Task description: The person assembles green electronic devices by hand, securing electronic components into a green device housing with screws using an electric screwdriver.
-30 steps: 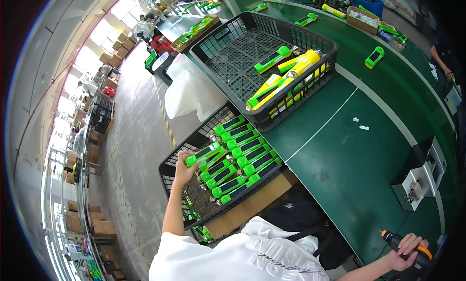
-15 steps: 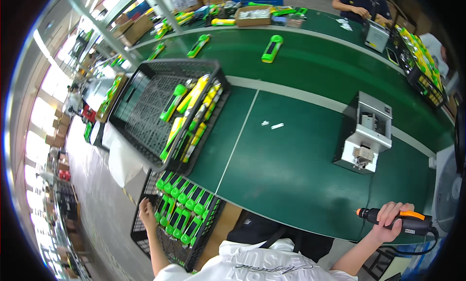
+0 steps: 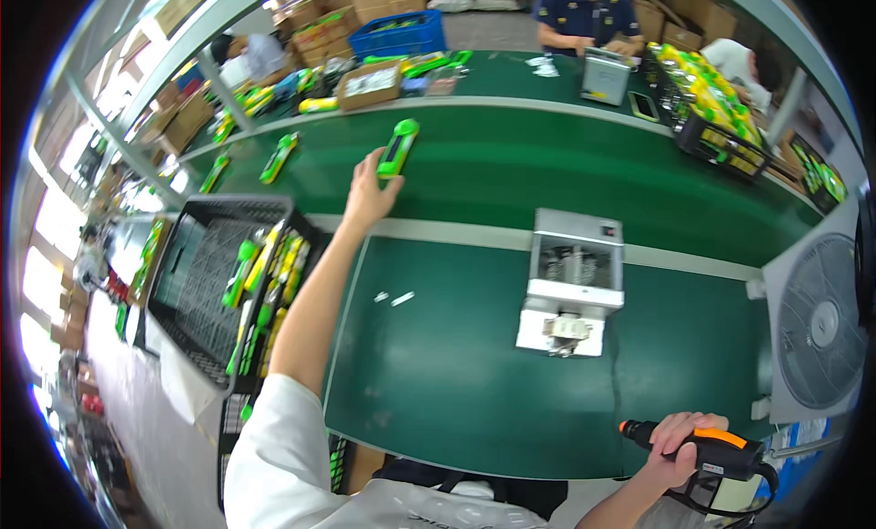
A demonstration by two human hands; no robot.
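Observation:
Stretched out over the green belt, my left hand has its fingers and thumb on either side of the lower end of a green handheld device with a dark panel. The device lies on the belt, and part of its lower end is hidden by the hand. Low on the right, my right hand is wrapped round a black electric screwdriver with an orange lever. Its orange tip points left over the near edge of the green table, and a cable trails from its back end.
A grey metal machine stands on the table, left of a large fan. At left is a black crate with green and yellow devices. Two small white pieces lie on the table. Another person sits across the belt.
My left hand has gone from the lower crate of green devices up to the device on the belt. The view has turned right. My right hand still holds the screwdriver.

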